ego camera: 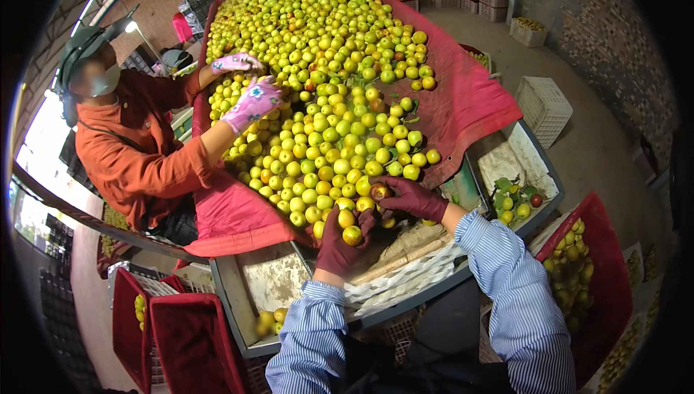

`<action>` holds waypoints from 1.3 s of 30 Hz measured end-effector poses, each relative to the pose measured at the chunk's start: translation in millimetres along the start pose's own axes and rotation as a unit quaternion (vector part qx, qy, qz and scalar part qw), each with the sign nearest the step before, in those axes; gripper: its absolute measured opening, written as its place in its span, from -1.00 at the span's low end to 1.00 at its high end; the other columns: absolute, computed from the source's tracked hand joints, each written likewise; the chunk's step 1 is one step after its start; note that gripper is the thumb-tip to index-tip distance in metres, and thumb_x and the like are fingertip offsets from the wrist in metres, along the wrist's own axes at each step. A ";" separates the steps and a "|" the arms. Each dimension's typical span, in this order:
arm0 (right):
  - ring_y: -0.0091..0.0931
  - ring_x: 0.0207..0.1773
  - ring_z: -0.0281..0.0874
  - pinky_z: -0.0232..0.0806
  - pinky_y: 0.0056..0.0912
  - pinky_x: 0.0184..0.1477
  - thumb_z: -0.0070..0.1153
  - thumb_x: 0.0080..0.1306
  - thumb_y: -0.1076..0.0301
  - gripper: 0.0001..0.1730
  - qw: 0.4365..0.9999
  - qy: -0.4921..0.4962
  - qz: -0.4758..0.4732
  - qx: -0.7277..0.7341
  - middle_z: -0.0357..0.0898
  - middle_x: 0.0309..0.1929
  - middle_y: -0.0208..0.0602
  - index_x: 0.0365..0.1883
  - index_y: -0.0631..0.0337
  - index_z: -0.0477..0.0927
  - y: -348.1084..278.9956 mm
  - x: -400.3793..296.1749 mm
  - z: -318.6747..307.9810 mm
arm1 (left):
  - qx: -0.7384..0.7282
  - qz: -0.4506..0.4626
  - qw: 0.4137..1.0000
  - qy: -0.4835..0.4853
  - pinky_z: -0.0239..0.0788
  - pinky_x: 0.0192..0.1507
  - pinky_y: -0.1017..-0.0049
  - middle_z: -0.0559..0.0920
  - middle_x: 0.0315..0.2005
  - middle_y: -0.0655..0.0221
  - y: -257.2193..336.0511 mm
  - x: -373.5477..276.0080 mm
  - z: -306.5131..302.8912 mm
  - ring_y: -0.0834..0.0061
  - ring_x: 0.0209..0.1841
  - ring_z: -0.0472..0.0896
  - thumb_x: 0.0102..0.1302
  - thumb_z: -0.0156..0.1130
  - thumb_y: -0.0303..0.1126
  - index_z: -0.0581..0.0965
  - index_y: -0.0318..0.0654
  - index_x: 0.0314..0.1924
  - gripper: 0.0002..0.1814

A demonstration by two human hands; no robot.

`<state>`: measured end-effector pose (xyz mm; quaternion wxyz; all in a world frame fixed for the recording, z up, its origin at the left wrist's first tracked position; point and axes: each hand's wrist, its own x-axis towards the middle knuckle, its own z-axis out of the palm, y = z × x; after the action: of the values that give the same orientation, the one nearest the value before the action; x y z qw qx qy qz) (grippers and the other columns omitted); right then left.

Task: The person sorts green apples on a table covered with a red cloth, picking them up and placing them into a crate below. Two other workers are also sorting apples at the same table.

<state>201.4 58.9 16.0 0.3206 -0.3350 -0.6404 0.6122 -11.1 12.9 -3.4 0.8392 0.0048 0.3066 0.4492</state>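
Observation:
Green-yellow jujube-like fruits (325,123) are heaped on a table lined with red cloth (461,96). My left hand (345,242), in a dark red glove, holds a couple of yellow-green fruits at the near edge of the heap. Just right of it, my right hand (409,196), gloved alike, grips a brownish-red fruit (381,192) between thumb and fingers. Beneath both hands lies the table's near edge, with brown board and white woven strapping (401,280).
A co-worker in pink gloves (252,104) handles fruit at the left. Side trays (271,280) flank me; the right one holds leaves and several fruits (515,201). Red-lined crates (195,340) stand lower left, another (602,274) at right. A white crate (544,109) is on the floor.

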 end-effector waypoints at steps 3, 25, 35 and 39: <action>-0.55 0.05 0.41 0.35 -0.50 -0.08 0.01 0.30 0.36 -0.44 0.996 -0.042 -0.026 0.073 0.38 0.10 -0.34 0.27 0.19 0.23 26.1 3.9 -14.4 | -0.009 0.007 1.000 0.003 0.31 -0.30 0.49 0.57 -0.14 0.30 -0.6 -4.0 12.8 0.39 -0.17 0.57 0.27 0.03 0.07 0.43 -0.15 -0.06 -0.53; -0.70 -0.13 0.40 0.29 -0.64 -0.18 -0.03 0.33 0.19 -0.63 0.997 -0.001 0.026 0.074 0.48 -0.16 -0.50 0.04 0.15 0.44 2.6 -0.5 -9.6 | 0.594 0.525 0.246 0.557 0.29 0.08 0.43 0.49 -0.02 0.12 79.7 -349.0 -185.6 0.31 0.01 0.46 0.30 0.10 -0.41 0.37 -0.40 0.09 -0.62; -0.61 -0.17 0.41 0.32 -0.50 -0.14 -0.14 0.35 0.34 -0.76 0.997 -0.057 -0.032 0.041 0.44 -0.20 -0.39 -0.05 0.17 0.41 -6.9 -9.3 29.1 | 0.044 0.014 0.997 -0.061 0.31 0.10 0.13 0.47 0.02 0.22 -39.5 -50.1 43.2 0.20 0.06 0.46 0.37 -0.01 -0.10 0.37 -0.19 0.07 -0.60; -0.20 0.02 0.37 0.25 -0.20 0.04 0.07 0.20 0.37 -0.64 0.883 0.072 -0.330 -0.324 0.40 -0.04 -0.09 -0.04 0.24 0.40 -15.0 -1.6 54.4 | 0.211 0.302 0.930 -0.020 0.50 -0.22 0.36 0.56 -0.26 0.29 -38.6 10.0 -8.7 0.32 -0.26 0.57 0.34 0.04 -0.22 0.44 -0.26 -0.08 -0.71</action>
<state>157.1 26.3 28.5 0.4227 -0.2324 -0.8521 0.2033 17.5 -4.8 -26.5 0.6498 0.2829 0.3612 0.6059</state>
